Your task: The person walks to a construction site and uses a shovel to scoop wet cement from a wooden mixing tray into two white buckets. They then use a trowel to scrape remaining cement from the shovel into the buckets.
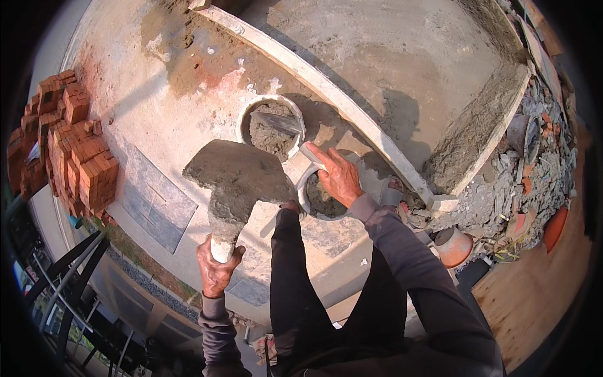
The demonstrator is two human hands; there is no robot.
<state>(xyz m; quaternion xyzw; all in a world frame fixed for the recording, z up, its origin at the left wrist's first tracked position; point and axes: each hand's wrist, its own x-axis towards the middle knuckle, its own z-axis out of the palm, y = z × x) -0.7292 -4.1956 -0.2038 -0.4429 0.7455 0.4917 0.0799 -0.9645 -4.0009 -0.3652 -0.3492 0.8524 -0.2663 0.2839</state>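
Note:
Low at centre-left, my left hand [217,270] is closed round the pale handle of a broad, flat tool [235,169] thickly coated in wet grey mortar; its exact kind is hidden by the coating. My right hand [339,179] grips a short, pale bar-like piece [313,157] above the nearer bucket. What that piece belongs to, I cannot make out. Just beyond my hands stands a round white bucket [242,122] of grey mortar, with a flat metal blade [276,121] lying across its contents. The nearer bucket [303,195] also contains mortar, partly covered by my right hand.
Red bricks [81,151] are stacked at the left. A long pale board [314,78] edges the damp cement area [383,69] at the upper right. Rubble [502,195] and an orange-brown pot [453,246] lie right. My sandalled foot [394,188] stands near the board's end.

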